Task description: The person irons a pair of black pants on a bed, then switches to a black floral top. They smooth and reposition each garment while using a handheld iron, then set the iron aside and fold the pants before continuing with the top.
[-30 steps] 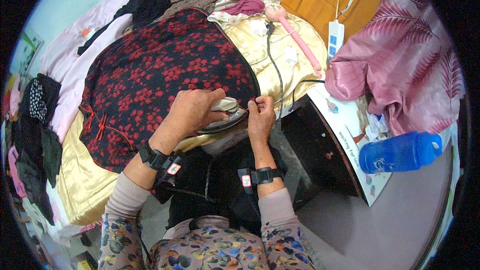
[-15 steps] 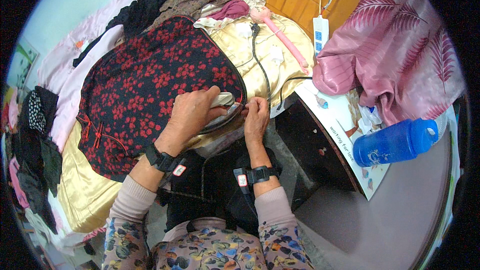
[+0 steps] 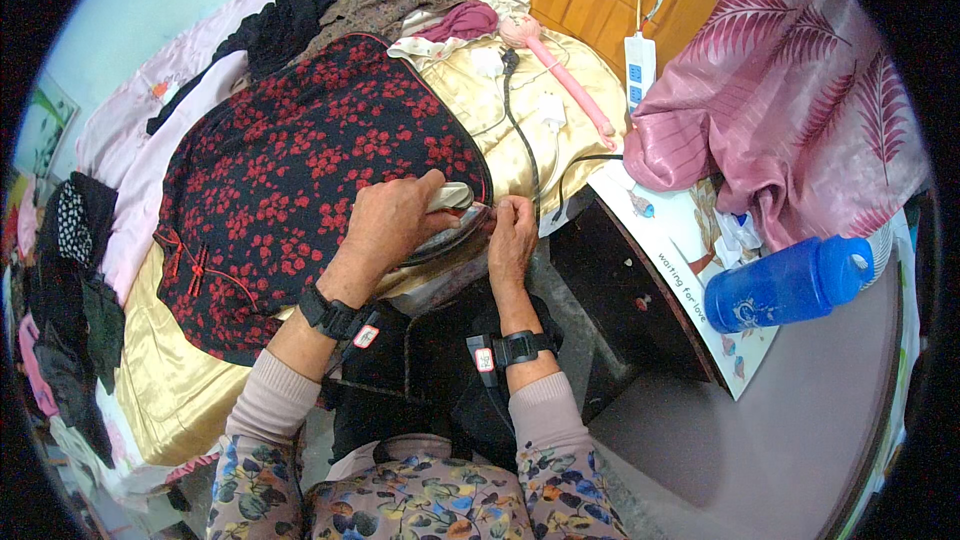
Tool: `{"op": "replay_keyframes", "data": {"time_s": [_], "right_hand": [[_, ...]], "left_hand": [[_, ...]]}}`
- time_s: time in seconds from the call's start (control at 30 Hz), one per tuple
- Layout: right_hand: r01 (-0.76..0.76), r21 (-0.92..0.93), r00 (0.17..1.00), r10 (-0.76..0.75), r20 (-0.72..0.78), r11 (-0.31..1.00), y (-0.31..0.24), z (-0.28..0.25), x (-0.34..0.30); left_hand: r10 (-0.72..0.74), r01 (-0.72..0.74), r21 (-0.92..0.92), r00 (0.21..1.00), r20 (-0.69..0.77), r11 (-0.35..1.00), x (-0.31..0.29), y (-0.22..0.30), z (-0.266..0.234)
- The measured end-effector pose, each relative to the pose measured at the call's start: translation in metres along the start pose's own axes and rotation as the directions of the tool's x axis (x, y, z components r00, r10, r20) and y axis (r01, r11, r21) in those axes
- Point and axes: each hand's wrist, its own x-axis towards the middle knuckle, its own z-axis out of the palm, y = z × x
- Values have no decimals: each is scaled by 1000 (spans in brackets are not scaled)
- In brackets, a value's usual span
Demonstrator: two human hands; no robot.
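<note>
Both hands have shifted only slightly since a moment ago, staying at the near hem of the black dress with red flowers [image 3: 300, 170]. That dress lies spread flat over a gold satin cover [image 3: 180, 390] on the ironing surface, its collar end away to the person's left.

The left hand [image 3: 395, 220] lies palm down on the hem, its fingers curled round a pale, smooth object [image 3: 452, 196] that is mostly hidden, so what it is cannot be told. The right hand [image 3: 512, 235] is just beside it, thumb and fingertips pinched shut on the dress edge. Each wrist wears a black band.

A black cord [image 3: 520, 140] runs across the gold cover past the hands. Farther off lie a pink long-handled massager [image 3: 560, 70] and a white power strip [image 3: 640, 65]. To the person's right, a pink leaf-patterned cloth [image 3: 800, 90] is heaped beside a blue bottle [image 3: 790, 285] lying on its side. Dark clothes [image 3: 70, 270] are piled at the far left.
</note>
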Motion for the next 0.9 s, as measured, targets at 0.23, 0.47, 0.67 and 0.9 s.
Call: {"op": "replay_keyframes", "data": {"time_s": [0.23, 0.47, 0.67, 0.9], "right_hand": [[17, -10, 1000, -17, -8, 1000, -4, 2, 1], [77, -79, 997, -77, -2, 994, -9, 8, -10], [79, -35, 996, -80, -33, 996, 4, 12, -4], [38, -45, 999, -39, -17, 998, 4, 11, -5]], "left_hand": [[-22, 22, -19, 999, -35, 1000, -4, -4, -1], [-155, 148, -82, 984, -90, 986, -10, -4, 0], [-114, 114, -14, 991, -75, 993, 2, 1, 4], [-56, 57, 5, 994, -97, 998, 12, 1, 7]]}}
